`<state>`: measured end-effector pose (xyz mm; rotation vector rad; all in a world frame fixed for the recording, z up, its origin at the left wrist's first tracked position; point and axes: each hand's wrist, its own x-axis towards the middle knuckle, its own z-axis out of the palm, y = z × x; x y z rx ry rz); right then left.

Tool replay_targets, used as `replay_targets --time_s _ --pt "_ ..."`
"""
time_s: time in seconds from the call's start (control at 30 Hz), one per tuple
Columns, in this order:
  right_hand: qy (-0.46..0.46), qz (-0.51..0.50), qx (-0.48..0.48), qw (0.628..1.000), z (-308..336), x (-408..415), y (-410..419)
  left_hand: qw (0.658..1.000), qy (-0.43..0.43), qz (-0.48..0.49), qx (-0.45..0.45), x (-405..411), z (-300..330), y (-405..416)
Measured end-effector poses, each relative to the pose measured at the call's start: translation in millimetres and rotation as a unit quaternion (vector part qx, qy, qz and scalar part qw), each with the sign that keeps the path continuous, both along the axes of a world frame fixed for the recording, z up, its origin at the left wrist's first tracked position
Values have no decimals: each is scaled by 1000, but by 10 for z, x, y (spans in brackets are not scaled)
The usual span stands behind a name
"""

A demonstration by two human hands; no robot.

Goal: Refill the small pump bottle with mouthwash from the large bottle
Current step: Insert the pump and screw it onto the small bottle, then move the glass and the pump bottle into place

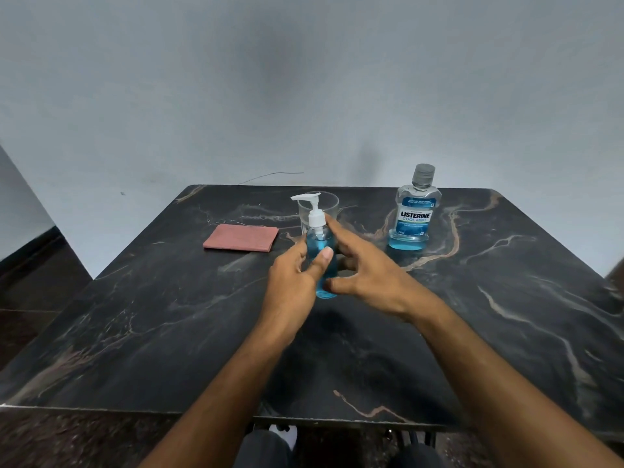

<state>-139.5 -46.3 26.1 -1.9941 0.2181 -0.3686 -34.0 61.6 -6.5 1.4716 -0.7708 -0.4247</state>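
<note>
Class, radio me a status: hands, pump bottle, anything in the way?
Left hand grips small pump bottle; right hand open beside it. Pump on, Listerine bottle capped. Glass directly behind.

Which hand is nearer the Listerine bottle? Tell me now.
Right. The right hand is beside the pump bottle, between it and the Listerine bottle, touching neither clearly. The left hand holds the pump bottle on its far side.

A dark marbled surface [169, 315] with pale and tan veins stands against a plain grey-blue wall [304, 79]. A folded reddish-pink cloth [240, 238] lies flat on its far left part. A clear drinking glass [329, 204] stands upright to the right of the cloth, apart from it.
</note>
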Motion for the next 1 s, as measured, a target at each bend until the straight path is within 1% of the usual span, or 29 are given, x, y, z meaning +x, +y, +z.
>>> replay_targets --time_s 0.07,0.13,0.27,0.37,0.47,0.53,0.6,0.7,0.77,0.83,1.0 --pt "-21 -48 -37 998 -25 38 27 1000 8 -8 2 -2 -4 -36" --pt "-53 -91 -50 993 -51 70 26 1000 7 -20 -3 0 -2 -67" --pt "-61 -109 -62 990 -92 77 -57 999 5 -46 8 18 0 -117" --pt "-63 -121 -61 989 -108 86 -93 998 -23 -52 19 45 -9 -163" --pt "-61 -140 -57 987 -120 80 -167 998 -49 -18 26 106 -24 -200" --pt "-57 -151 -57 985 -129 60 -215 997 -69 32 29 191 -56 -233" --pt "-55 -162 -66 983 -142 40 -248 994 -69 80 33 302 -90 -309" --pt "-53 -167 -76 982 -165 29 -288 984 -97 130 72 499 -117 -515" --pt "-53 -161 -75 983 -184 37 -325 978 -105 139 111 630 -115 -692" --pt "-51 -156 -73 984 -200 49 -353 978 -88 133 136 743 -112 -851" --pt "-42 -168 -73 982 -271 49 -454 986 -55 101 122 920 -207 -1174"
